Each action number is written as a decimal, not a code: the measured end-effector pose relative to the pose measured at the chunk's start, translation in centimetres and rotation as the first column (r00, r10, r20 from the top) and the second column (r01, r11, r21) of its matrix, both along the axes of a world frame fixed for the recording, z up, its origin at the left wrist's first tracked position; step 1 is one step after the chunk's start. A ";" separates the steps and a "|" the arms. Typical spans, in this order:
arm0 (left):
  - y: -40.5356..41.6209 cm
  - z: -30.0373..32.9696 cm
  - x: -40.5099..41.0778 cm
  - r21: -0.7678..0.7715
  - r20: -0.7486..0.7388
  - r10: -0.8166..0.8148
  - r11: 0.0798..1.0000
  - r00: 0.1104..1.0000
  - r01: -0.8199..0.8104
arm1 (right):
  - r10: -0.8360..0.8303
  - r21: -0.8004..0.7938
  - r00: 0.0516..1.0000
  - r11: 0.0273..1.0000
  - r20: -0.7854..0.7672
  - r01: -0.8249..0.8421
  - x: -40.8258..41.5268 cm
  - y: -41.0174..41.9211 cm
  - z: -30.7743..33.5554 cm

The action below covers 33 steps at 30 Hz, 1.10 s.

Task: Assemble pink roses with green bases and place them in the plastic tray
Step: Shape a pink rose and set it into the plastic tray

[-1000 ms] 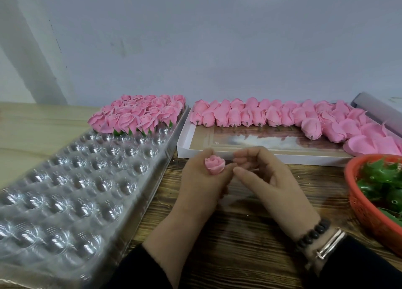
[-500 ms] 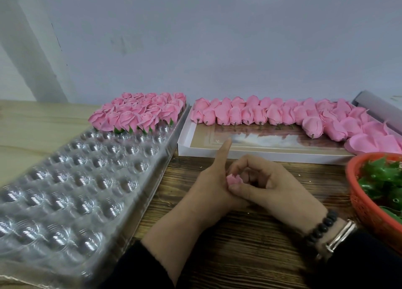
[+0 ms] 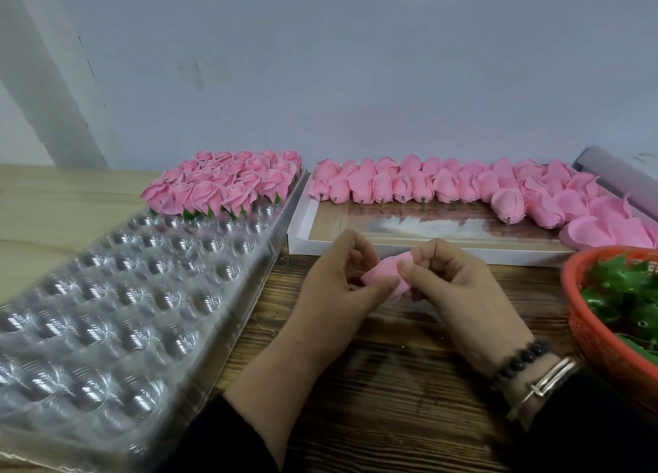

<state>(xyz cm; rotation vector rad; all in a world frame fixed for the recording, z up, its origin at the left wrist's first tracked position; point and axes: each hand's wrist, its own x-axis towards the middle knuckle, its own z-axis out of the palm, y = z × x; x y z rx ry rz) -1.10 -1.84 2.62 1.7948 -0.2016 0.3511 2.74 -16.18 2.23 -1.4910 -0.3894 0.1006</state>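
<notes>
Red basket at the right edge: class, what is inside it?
The red basket holds a pile of green bases. Only the top layer shows; whatever lies beneath is covered, and the frame edge cuts off the basket's right side. No pink rose shows inside.

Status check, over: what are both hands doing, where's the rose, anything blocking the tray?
Left hand and right hand both pinch one pink rose above the table. No green base on it visible. Plastic tray near pockets open, nothing in the way.
</notes>
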 end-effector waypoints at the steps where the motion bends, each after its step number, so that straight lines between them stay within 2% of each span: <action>1: 0.1 0.0 0.0 -0.019 -0.006 -0.002 1.000 1.000 0.002 | 0.000 -0.006 1.000 1.000 -0.006 0.000 -0.1 0.0 0.0; 4: 0.3 -0.2 0.2 -0.135 -0.069 -0.012 0.991 0.998 0.002 | 0.025 -0.072 0.999 0.997 0.022 -0.024 -0.2 0.0 0.1; 6: 0.5 -0.2 0.3 -0.274 -0.145 -0.033 0.962 0.989 -0.008 | 0.099 -0.251 0.980 0.966 0.174 -0.053 -0.2 -0.3 0.1; 8: 0.6 -0.2 0.3 -0.396 -0.228 -0.090 0.918 0.970 -0.008 | 0.226 -0.430 0.914 0.901 0.337 -0.064 -0.3 -0.3 0.3; 10: 0.7 -0.1 0.2 -0.483 -0.275 -0.150 0.875 0.950 -0.002 | 0.291 -0.501 0.845 0.865 0.448 -0.032 -0.2 -0.2 0.1; 12: 0.7 0.0 0.1 -0.529 -0.296 -0.183 0.849 0.937 -0.001 | 0.242 -0.442 0.851 0.897 0.466 -0.014 -0.1 -0.2 0.1; 14: 0.8 0.1 0.1 -0.535 -0.311 -0.186 0.845 0.932 -0.011 | 0.167 -0.321 0.912 0.946 0.375 -0.041 -0.1 -0.3 0.3; 17: 1.0 0.1 0.2 -0.532 -0.307 -0.163 0.846 0.938 -0.027 | 0.151 -0.130 0.968 0.983 0.199 -0.127 -0.1 -0.4 0.5; 20: 1.0 0.0 0.3 -0.551 -0.293 -0.174 0.834 0.940 -0.017 | 0.146 -0.053 0.982 0.989 0.122 -0.141 0.0 -0.3 0.4; 24: 0.9 -0.1 0.2 -0.518 -0.302 -0.144 0.855 0.942 -0.036 | 0.121 0.063 0.992 0.990 0.047 -0.124 -0.1 0.0 0.2; 27: 0.4 0.2 -0.2 -0.395 -0.307 0.012 0.908 0.952 -0.139 | 0.078 0.074 0.996 0.994 0.034 -0.080 0.1 -0.1 -0.2; 28: 0.2 0.4 -0.2 -0.317 -0.265 0.123 0.926 0.956 -0.207 | 0.057 0.068 0.998 0.996 0.032 -0.059 0.1 -0.1 -0.2; 30: -0.1 1.0 -0.4 -0.142 -0.053 0.359 0.921 0.932 -0.363 | 0.007 0.063 0.999 0.998 0.040 -0.010 0.3 -0.1 -0.3; 31: -0.5 1.5 -0.4 -0.087 0.075 0.410 0.911 0.909 -0.404 | -0.014 0.063 0.999 0.998 0.048 0.011 0.6 -0.3 -0.5; 33: -2.0 2.7 -0.4 -0.001 0.235 0.368 0.926 0.900 -0.378 | -0.035 0.042 0.998 0.999 0.046 0.033 0.6 -0.2 -0.4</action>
